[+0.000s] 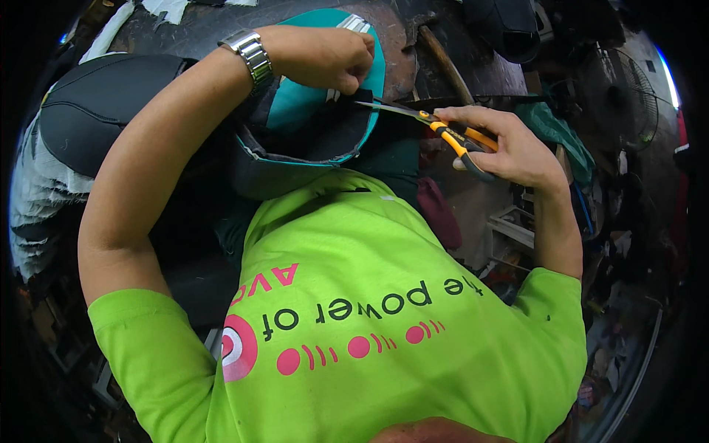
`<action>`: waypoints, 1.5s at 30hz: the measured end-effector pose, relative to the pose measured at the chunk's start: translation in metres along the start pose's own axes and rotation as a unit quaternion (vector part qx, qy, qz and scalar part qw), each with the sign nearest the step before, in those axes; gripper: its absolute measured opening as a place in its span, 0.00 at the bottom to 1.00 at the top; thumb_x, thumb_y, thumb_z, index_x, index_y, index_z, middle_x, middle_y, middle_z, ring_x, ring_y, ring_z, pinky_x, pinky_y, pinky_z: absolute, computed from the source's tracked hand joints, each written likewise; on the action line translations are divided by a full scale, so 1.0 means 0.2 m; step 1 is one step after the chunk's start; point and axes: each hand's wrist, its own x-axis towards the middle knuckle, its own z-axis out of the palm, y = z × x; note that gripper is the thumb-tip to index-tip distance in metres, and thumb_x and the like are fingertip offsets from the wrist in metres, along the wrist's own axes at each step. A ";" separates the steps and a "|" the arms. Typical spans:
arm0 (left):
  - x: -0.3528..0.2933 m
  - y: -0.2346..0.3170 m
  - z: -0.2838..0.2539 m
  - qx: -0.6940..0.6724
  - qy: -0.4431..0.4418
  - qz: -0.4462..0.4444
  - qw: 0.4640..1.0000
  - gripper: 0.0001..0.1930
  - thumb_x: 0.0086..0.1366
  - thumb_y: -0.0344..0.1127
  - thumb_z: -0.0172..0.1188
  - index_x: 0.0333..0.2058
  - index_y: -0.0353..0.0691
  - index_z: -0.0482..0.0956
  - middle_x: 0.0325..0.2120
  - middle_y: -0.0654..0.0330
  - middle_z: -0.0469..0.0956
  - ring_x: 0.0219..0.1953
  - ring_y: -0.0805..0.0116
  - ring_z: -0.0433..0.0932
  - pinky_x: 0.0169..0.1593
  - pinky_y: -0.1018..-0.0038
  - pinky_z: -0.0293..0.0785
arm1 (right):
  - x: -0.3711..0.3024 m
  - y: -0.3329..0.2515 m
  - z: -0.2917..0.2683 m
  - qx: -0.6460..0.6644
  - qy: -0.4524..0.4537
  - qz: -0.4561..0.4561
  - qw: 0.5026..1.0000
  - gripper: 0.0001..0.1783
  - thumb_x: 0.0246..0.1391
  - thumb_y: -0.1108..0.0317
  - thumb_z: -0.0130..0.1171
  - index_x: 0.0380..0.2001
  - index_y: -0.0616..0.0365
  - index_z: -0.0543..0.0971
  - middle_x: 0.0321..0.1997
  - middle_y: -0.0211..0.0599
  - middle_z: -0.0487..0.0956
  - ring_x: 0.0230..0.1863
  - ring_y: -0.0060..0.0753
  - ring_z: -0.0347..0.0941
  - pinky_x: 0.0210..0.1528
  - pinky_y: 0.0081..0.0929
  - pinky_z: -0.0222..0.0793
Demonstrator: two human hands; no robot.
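Observation:
A teal and black cap-like fabric piece [292, 111] lies across my lap, its dark hollow facing up and teal trim along its edge. My left hand [336, 59] is closed on its far part, fingers curled in a pinch near a black fabric edge. A silver watch [251, 56] circles that wrist. In my right hand [502, 140] are scissors [452, 139] with orange and black handles. Their blades point left, with the tips beside the black edge just below my left fingers. Whether the blades touch the fabric, I cannot tell.
Black padded pieces with seams [111, 103] sit on white frayed fabric [44, 184] at the left. A hammer with a wooden handle [447, 65] lies on the dark worktable at the back. A fan [617, 96] and green cloth [557, 140] are at the right.

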 end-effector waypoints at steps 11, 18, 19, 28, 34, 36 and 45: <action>0.05 0.01 0.02 0.038 -0.001 -0.017 0.999 0.04 0.61 0.27 0.62 0.29 0.32 0.80 0.40 0.54 0.74 0.39 0.60 0.77 0.45 0.66 0.76 | 0.07 0.02 0.03 0.055 -0.024 0.045 0.997 0.31 0.48 0.71 0.66 0.60 0.55 0.80 0.38 0.29 0.81 0.33 0.19 0.67 0.39 0.21 0.67; 0.06 -0.03 0.06 0.078 0.034 0.021 0.996 0.04 0.62 0.28 0.64 0.31 0.33 0.80 0.41 0.54 0.74 0.40 0.59 0.77 0.45 0.66 0.76 | 0.05 0.05 0.07 0.046 0.009 0.024 0.999 0.32 0.49 0.80 0.60 0.60 0.52 0.80 0.28 0.27 0.78 0.27 0.17 0.65 0.32 0.20 0.65; 0.05 -0.03 0.06 0.055 0.064 0.026 0.996 0.05 0.62 0.29 0.65 0.32 0.33 0.80 0.42 0.54 0.74 0.40 0.58 0.77 0.45 0.66 0.77 | 0.05 0.05 0.07 0.022 0.017 0.001 1.000 0.32 0.49 0.81 0.59 0.60 0.51 0.80 0.27 0.27 0.77 0.27 0.16 0.65 0.31 0.21 0.65; -0.25 0.50 0.26 0.281 0.092 -0.040 0.955 0.30 0.57 0.45 0.72 0.50 0.29 0.75 0.38 0.54 0.75 0.40 0.59 0.80 0.43 0.69 0.74 | 0.03 0.10 0.16 0.209 0.026 0.093 0.973 0.32 0.50 0.73 0.74 0.60 0.59 0.78 0.28 0.24 0.78 0.22 0.10 0.67 0.24 0.14 0.62; -0.22 0.47 0.41 0.432 0.101 -0.070 0.893 0.23 0.66 0.32 0.55 0.58 0.26 0.74 0.35 0.59 0.78 0.39 0.69 0.81 0.44 0.74 0.71 | 0.07 0.15 0.31 0.389 0.210 0.037 0.896 0.35 0.56 0.74 0.70 0.66 0.62 0.71 0.33 0.26 0.78 0.20 0.13 0.68 0.23 0.11 0.62; -0.23 0.45 0.40 0.411 0.099 -0.046 0.905 0.23 0.66 0.32 0.55 0.58 0.28 0.75 0.36 0.61 0.79 0.40 0.69 0.81 0.45 0.74 0.72 | 0.09 0.15 0.33 0.396 0.250 0.016 0.883 0.37 0.54 0.75 0.72 0.67 0.62 0.71 0.31 0.25 0.77 0.21 0.12 0.69 0.23 0.11 0.62; -0.29 0.37 0.37 0.254 0.154 -0.028 0.954 0.18 0.67 0.34 0.57 0.55 0.40 0.79 0.34 0.60 0.81 0.40 0.64 0.82 0.45 0.69 0.75 | 0.26 0.23 0.31 0.299 0.311 -0.039 0.901 0.34 0.55 0.78 0.70 0.66 0.64 0.73 0.28 0.21 0.73 0.23 0.10 0.68 0.24 0.10 0.60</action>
